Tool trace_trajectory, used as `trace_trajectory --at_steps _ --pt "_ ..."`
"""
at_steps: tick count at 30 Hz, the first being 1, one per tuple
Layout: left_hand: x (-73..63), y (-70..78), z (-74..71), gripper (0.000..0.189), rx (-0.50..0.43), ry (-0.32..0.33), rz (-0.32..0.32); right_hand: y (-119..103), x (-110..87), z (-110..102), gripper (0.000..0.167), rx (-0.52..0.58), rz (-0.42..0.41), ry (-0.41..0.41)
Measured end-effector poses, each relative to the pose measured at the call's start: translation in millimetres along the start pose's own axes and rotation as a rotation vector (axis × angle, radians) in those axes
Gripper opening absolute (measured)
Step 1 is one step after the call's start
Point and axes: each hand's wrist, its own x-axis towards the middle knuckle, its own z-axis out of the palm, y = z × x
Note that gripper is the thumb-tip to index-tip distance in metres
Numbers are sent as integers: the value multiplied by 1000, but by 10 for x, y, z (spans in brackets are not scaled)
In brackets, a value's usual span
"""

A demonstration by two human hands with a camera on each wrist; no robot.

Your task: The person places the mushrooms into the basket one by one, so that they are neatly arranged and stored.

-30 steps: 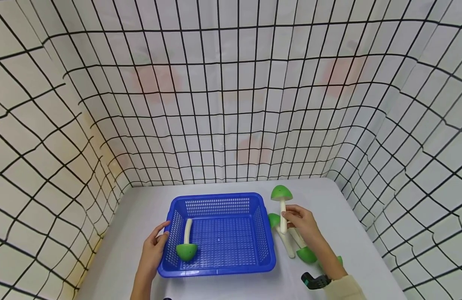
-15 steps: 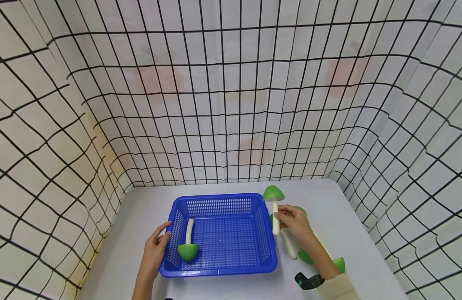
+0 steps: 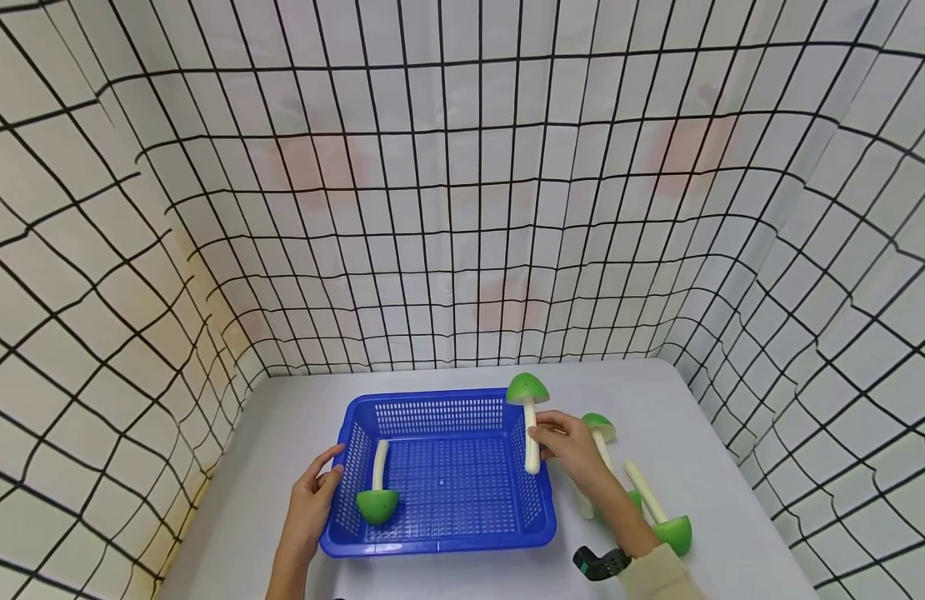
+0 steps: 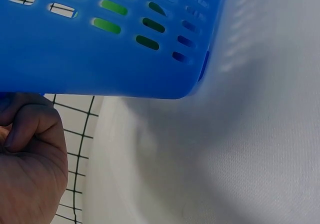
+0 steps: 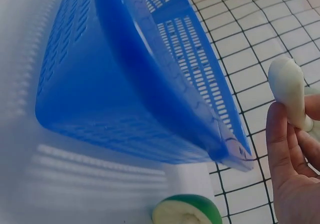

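Observation:
A blue plastic basket (image 3: 440,546) with slotted walls stands on the white table. My left hand (image 3: 309,507) grips its left rim, and the left wrist view shows the curled fingers (image 4: 37,121) at the basket's edge. Inside, at the left, lies a toy mushroom (image 3: 377,506) with a green cap and white stem. My right hand (image 3: 575,450) pinches the stem of another mushroom (image 3: 527,389), cap up, over the basket's right rim in the head view. The right wrist view shows the stem's rounded end (image 5: 286,79) between thumb and fingers.
More green-capped mushrooms lie to the right of the basket, one (image 3: 599,425) beyond the right hand and another (image 3: 673,534) by the forearm, which partly hides others. White walls with black netting (image 3: 462,250) enclose the table at the back and sides.
My right hand has moved left with the mushroom, from beside the basket to over its right rim. More of the mushrooms at right now show. My left hand stays on the rim.

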Motion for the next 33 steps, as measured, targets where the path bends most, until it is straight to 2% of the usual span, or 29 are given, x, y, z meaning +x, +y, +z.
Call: trace_trajectory --at_steps 7,12,19,33 --pt "5 -6 15 41 -8 -2 -3 -70 -31 115 37 -3 -14 -9" --pt "11 0 24 41 -6 -11 4 -54 -12 187 33 -15 -27 -6" --pt "6 -12 9 41 8 -1 -21 -25 26 263 33 -18 -49 -46" --pt "-15 -16 -10 44 8 -27 -17 39 58 441 35 -21 -49 -113"
